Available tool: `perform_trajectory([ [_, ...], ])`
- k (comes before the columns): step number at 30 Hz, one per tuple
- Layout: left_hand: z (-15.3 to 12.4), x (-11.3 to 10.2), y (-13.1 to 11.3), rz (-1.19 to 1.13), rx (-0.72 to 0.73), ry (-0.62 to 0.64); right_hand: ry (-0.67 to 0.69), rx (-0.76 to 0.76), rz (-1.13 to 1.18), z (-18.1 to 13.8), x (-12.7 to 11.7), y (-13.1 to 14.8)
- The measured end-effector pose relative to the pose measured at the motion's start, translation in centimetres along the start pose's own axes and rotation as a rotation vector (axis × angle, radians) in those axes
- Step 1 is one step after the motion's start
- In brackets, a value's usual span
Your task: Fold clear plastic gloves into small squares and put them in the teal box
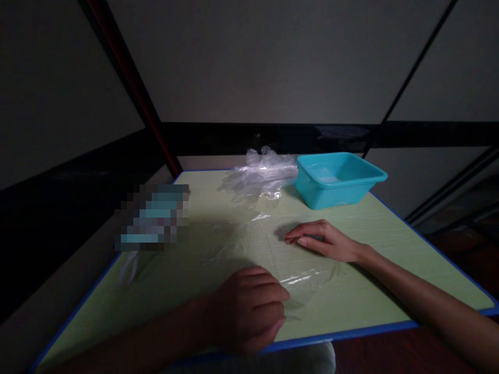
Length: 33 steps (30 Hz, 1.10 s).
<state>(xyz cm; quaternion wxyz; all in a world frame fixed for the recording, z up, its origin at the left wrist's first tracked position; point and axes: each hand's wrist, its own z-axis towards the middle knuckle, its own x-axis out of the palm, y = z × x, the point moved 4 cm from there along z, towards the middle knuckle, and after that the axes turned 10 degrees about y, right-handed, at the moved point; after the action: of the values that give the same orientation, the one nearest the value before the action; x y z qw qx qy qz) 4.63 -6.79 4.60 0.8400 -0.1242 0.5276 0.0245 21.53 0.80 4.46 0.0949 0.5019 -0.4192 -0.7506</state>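
A thin, clear plastic disposable glove (268,259) lies spread flat on the pale green table, its outline hard to make out. My left hand (251,309) is closed near the table's front edge, its fingers curled over the near end of the glove. A bit of the film shows beside those fingertips. Farther right, my right hand (327,241) rests on the glove with bent fingers, the thumb apart from them and nothing visible in its grasp. Behind both hands lies a loose pile of clear plastic gloves (259,179).
A turquoise plastic basin (339,187) stands at the back right, beside the glove pile. On the left edge is a blurred-out item (152,218) with a pale strap loop (128,267). The table (374,296) has a blue rim and meets a panelled wall at the back.
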Motion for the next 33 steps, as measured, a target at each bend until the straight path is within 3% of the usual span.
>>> perform_trajectory([
  [5,0.5,-1.4,1.8,-0.204,-0.185,-0.150,0.063,-0.008,0.445,0.0,0.7,-0.4],
  [12,0.3,-1.5,4.2,-0.355,-0.421,-0.289,0.178,-0.002,0.627,0.0,1.1,-0.6],
  [22,-0.2,-0.7,5.3,-0.312,-0.543,-0.281,0.231,0.168,0.434,-0.5,0.8,-0.6],
  [33,-0.4,-0.6,6.1,-0.246,-0.604,-0.249,0.225,0.161,0.226,-0.8,0.3,-0.5],
])
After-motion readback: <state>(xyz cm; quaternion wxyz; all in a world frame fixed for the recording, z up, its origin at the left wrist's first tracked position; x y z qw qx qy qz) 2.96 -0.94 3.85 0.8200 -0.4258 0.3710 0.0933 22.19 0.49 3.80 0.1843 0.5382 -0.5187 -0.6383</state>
